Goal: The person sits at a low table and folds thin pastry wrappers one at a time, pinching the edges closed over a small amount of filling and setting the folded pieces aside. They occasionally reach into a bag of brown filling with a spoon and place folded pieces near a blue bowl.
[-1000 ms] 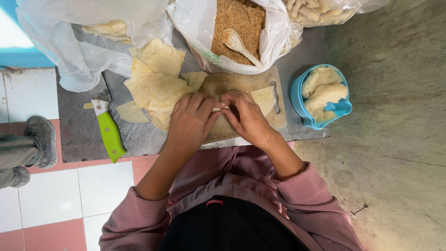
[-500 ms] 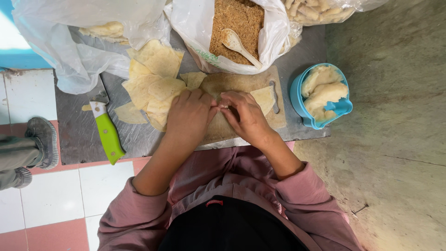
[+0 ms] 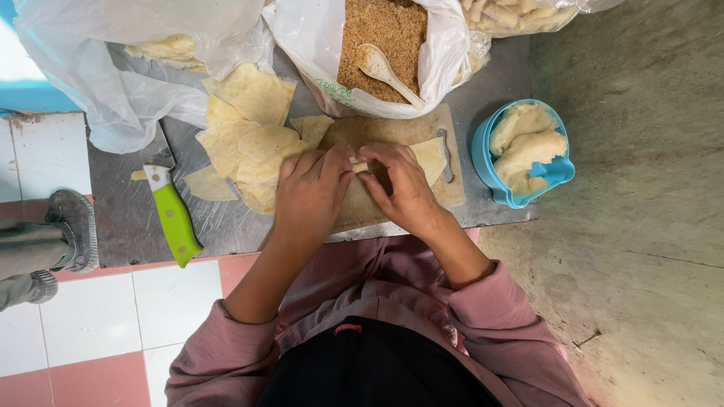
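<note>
Pinching a small rolled wrapper (image 3: pixel 360 166) between left hand (image 3: pixel 311 194) and right hand (image 3: pixel 406 190), fingers closed round it, above the wooden board (image 3: pixel 362 132). Could tear or unroll if squeezed unevenly.

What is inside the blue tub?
The blue tub holds pale, doughy lumps. They fill it nearly to the rim, so the bottom underneath cannot be seen.

Left hand (image 3: pixel 311 190) and right hand (image 3: pixel 405 188) slid slightly toward the body; the pale rolled dough wrapper (image 3: pixel 359 165) pinched between their fingertips is now rolled tighter, end poking out.
</note>
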Demonstrator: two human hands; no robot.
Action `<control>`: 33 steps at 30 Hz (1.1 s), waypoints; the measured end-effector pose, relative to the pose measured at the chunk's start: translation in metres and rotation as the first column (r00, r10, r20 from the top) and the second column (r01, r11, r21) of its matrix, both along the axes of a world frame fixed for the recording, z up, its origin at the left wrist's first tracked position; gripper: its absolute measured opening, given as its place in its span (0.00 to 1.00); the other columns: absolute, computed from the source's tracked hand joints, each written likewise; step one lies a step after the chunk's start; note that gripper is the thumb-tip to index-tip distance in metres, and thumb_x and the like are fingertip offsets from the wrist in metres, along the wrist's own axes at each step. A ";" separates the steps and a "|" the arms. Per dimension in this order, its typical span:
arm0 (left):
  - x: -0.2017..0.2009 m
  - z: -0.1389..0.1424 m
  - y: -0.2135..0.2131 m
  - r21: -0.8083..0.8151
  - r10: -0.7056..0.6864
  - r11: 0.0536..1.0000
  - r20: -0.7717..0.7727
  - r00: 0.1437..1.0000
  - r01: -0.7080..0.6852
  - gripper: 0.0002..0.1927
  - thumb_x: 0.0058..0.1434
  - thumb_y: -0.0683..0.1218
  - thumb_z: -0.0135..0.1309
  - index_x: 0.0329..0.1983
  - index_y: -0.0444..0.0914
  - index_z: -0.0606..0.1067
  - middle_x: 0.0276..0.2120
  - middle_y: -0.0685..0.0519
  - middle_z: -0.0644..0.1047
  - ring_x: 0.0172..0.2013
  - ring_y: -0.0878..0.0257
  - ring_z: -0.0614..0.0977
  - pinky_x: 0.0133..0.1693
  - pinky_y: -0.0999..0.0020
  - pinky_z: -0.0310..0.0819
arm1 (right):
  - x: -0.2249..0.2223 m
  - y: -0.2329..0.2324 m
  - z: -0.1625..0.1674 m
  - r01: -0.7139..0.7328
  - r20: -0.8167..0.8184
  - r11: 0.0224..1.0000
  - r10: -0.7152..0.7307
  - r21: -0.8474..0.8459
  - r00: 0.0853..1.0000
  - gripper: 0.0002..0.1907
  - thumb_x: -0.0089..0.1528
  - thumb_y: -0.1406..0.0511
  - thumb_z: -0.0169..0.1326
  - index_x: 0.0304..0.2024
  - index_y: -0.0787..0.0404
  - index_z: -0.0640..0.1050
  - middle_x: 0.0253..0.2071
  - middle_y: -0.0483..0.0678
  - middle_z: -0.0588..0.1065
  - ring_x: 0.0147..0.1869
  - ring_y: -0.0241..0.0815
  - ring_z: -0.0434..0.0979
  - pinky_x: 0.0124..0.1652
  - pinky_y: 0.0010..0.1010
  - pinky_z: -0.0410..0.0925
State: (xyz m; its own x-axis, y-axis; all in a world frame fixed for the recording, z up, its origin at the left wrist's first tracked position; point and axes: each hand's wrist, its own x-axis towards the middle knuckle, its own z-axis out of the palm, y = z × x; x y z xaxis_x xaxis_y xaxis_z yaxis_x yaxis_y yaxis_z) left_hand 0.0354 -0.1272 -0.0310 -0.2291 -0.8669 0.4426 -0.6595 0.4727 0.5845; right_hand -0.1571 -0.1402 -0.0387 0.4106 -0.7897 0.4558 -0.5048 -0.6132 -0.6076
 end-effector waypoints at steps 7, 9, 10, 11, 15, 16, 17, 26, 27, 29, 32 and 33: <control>0.000 0.007 -0.005 -0.070 0.057 0.997 0.182 0.982 -0.045 0.10 0.67 0.47 0.58 0.50 0.41 0.76 0.38 0.56 0.79 0.45 0.58 0.79 0.51 0.58 0.64 | 0.008 -0.002 0.007 0.053 -0.127 0.985 -0.074 -0.161 0.989 0.27 0.62 0.73 0.64 0.61 0.62 0.69 0.50 0.52 0.78 0.55 0.52 0.77 0.56 0.40 0.69; -0.001 0.008 -0.003 -0.103 0.071 0.993 0.230 0.971 -0.048 0.07 0.66 0.46 0.57 0.46 0.42 0.77 0.40 0.56 0.79 0.47 0.59 0.78 0.53 0.59 0.64 | 0.009 0.001 0.010 0.080 -0.145 0.979 -0.108 -0.187 0.983 0.28 0.63 0.74 0.64 0.63 0.63 0.68 0.51 0.54 0.77 0.55 0.53 0.77 0.56 0.40 0.69; -0.002 0.009 -0.002 -0.119 0.080 0.992 0.254 0.964 -0.051 0.05 0.66 0.46 0.56 0.44 0.42 0.77 0.42 0.57 0.79 0.48 0.59 0.78 0.53 0.59 0.65 | 0.010 0.003 0.011 0.098 -0.143 0.979 -0.124 -0.176 0.982 0.30 0.62 0.74 0.64 0.65 0.64 0.68 0.51 0.55 0.77 0.55 0.54 0.77 0.56 0.40 0.69; -0.002 0.009 -0.002 -0.135 0.092 0.989 0.245 0.965 -0.060 0.05 0.65 0.46 0.56 0.43 0.43 0.78 0.42 0.56 0.79 0.48 0.58 0.77 0.53 0.58 0.64 | 0.010 0.004 0.011 0.116 -0.141 0.980 -0.139 -0.164 0.980 0.31 0.62 0.75 0.63 0.66 0.65 0.68 0.51 0.55 0.77 0.55 0.54 0.77 0.56 0.40 0.69; -0.001 0.008 -0.003 -0.132 0.108 0.988 0.220 0.970 -0.080 0.06 0.65 0.47 0.56 0.43 0.44 0.79 0.43 0.56 0.78 0.50 0.57 0.75 0.54 0.57 0.63 | 0.009 0.003 0.012 0.080 -0.058 0.988 -0.088 -0.131 0.994 0.33 0.63 0.75 0.62 0.69 0.65 0.65 0.52 0.53 0.77 0.57 0.53 0.77 0.58 0.40 0.69; 0.000 0.007 -0.004 -0.118 0.104 0.990 0.219 0.970 -0.079 0.05 0.66 0.47 0.56 0.43 0.44 0.79 0.43 0.56 0.77 0.50 0.57 0.75 0.54 0.56 0.63 | 0.009 0.002 0.012 0.076 -0.080 0.986 -0.088 -0.149 0.993 0.34 0.62 0.75 0.63 0.68 0.65 0.66 0.52 0.55 0.77 0.56 0.54 0.77 0.58 0.40 0.69; 0.000 0.007 -0.005 -0.114 0.098 0.991 0.231 0.968 -0.074 0.06 0.65 0.47 0.56 0.43 0.43 0.79 0.43 0.55 0.77 0.51 0.56 0.75 0.54 0.56 0.63 | 0.009 0.001 0.012 0.071 -0.101 0.983 -0.089 -0.170 0.991 0.34 0.61 0.75 0.63 0.68 0.65 0.66 0.53 0.56 0.77 0.56 0.54 0.77 0.58 0.40 0.69; 0.020 0.024 0.004 -0.153 0.344 0.934 0.146 0.927 -0.323 0.17 0.66 0.41 0.56 0.58 0.39 0.80 0.50 0.50 0.76 0.54 0.50 0.73 0.56 0.53 0.61 | 0.015 -0.007 0.030 0.044 -0.336 0.942 -0.162 -0.332 0.928 0.36 0.62 0.71 0.62 0.70 0.70 0.63 0.60 0.57 0.75 0.64 0.51 0.77 0.63 0.43 0.68; 0.025 0.027 0.009 -0.161 0.383 0.918 0.125 0.915 -0.363 0.17 0.67 0.40 0.56 0.59 0.39 0.79 0.51 0.50 0.76 0.54 0.50 0.72 0.56 0.53 0.61 | 0.016 -0.008 0.031 0.040 -0.326 0.943 -0.153 -0.330 0.933 0.36 0.63 0.71 0.62 0.71 0.69 0.62 0.60 0.56 0.75 0.63 0.50 0.77 0.62 0.42 0.68; 0.035 0.031 0.015 -0.162 0.438 0.892 0.085 0.895 -0.421 0.16 0.70 0.39 0.57 0.60 0.39 0.80 0.52 0.50 0.76 0.54 0.50 0.72 0.56 0.54 0.61 | 0.016 -0.013 0.030 0.022 -0.305 0.943 -0.130 -0.332 0.943 0.37 0.63 0.72 0.61 0.72 0.67 0.61 0.59 0.54 0.76 0.63 0.48 0.78 0.62 0.40 0.68; 0.048 0.036 0.019 -0.155 0.474 0.873 0.050 0.879 -0.462 0.14 0.73 0.39 0.58 0.60 0.39 0.79 0.51 0.51 0.75 0.53 0.52 0.71 0.58 0.55 0.61 | 0.020 -0.019 0.027 0.002 -0.280 0.971 -0.071 -0.238 0.957 0.39 0.65 0.73 0.61 0.75 0.65 0.59 0.51 0.47 0.79 0.58 0.46 0.79 0.60 0.38 0.70; 0.052 0.037 0.020 -0.162 0.481 0.869 0.047 0.876 -0.468 0.12 0.74 0.39 0.57 0.59 0.39 0.79 0.50 0.51 0.75 0.53 0.52 0.71 0.59 0.56 0.62 | 0.021 -0.021 0.026 0.000 -0.293 0.974 -0.069 -0.229 0.954 0.39 0.65 0.73 0.60 0.75 0.64 0.58 0.50 0.48 0.79 0.56 0.46 0.79 0.59 0.37 0.70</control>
State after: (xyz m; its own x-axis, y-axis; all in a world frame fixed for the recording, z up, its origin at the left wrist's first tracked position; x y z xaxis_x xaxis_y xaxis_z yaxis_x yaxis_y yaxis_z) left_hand 0.0870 -0.1077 0.0059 0.1524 -0.8103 0.5659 -0.8683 0.1637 0.4682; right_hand -0.1365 -0.1607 -0.0124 0.5289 -0.6975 0.4834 -0.6640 -0.6949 -0.2761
